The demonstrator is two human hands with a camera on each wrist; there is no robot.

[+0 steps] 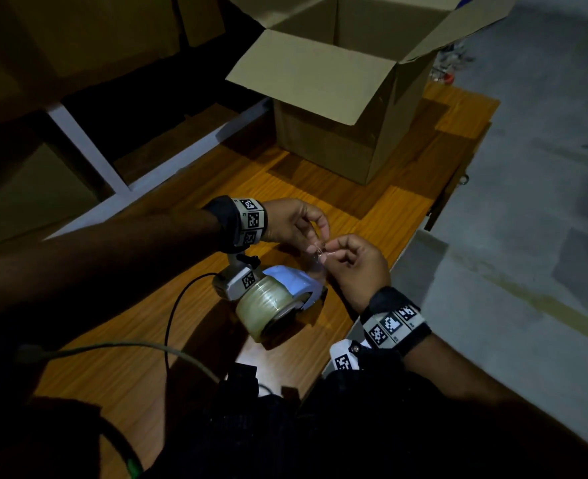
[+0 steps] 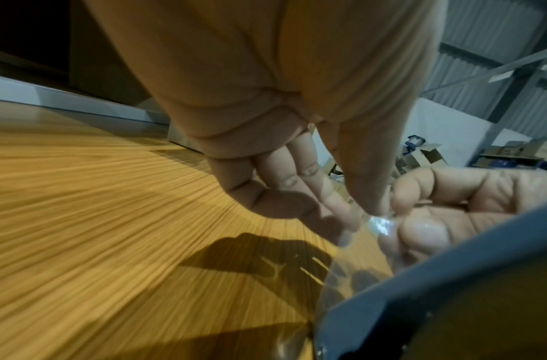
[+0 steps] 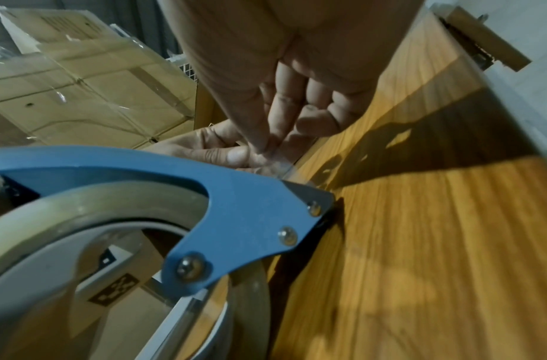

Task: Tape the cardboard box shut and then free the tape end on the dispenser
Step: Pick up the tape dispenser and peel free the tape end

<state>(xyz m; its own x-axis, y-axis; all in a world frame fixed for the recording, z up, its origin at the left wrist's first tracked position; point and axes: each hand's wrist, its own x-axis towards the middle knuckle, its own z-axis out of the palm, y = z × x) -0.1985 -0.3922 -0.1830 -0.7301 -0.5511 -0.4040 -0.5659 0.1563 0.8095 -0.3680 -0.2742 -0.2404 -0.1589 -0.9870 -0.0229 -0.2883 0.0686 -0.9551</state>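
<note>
Both my hands work the clear tape end above the tabletop. My left hand pinches it from ten o'clock, my right hand from four o'clock, each grip closed on the strip. The tape runs down toward seven o'clock to the dispenser lying just below both hands. The cardboard box stands open at twelve o'clock, well apart, untaped.
</note>
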